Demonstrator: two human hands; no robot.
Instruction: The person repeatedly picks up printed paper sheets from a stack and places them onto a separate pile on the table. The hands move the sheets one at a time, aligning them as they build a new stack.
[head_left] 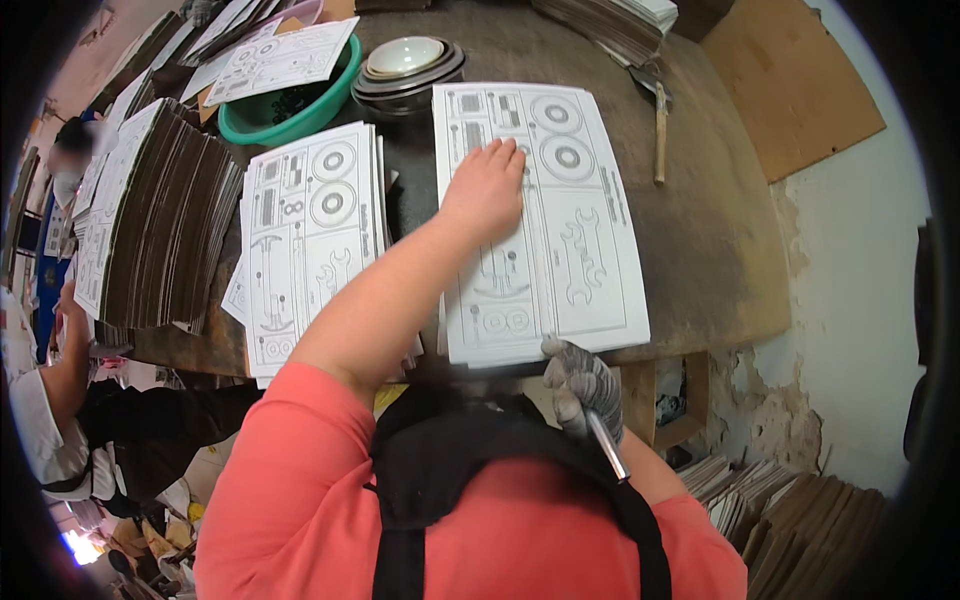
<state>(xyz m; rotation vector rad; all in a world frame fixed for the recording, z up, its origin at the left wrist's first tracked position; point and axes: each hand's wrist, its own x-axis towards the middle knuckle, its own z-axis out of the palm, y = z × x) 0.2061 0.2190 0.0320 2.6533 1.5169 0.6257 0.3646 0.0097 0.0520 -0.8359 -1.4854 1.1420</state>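
Note:
My bare left hand point(483, 190) lies flat, palm down, on the upper left part of a printed white sheet point(590, 330) with line drawings of wrenches, discs and other tools. The sheet tops a low stack in front of me. At its near edge is my right hand point(582, 385), in a grey glove, closed round a silver metal rod point(606, 446). The rod's shiny end points down toward me; its other end is hidden by the glove. Left of this stack, partly under my left forearm, lies another stack of similar printed sheets point(330, 180).
At the left rises a tall stack of printed boards point(165, 220). Farther back are a green basin point(290, 128) and stacked bowls point(405, 57). A wooden-handled hammer point(660, 130) lies at the far right, near a brown board point(800, 85). A co-worker point(60, 390) is at the left.

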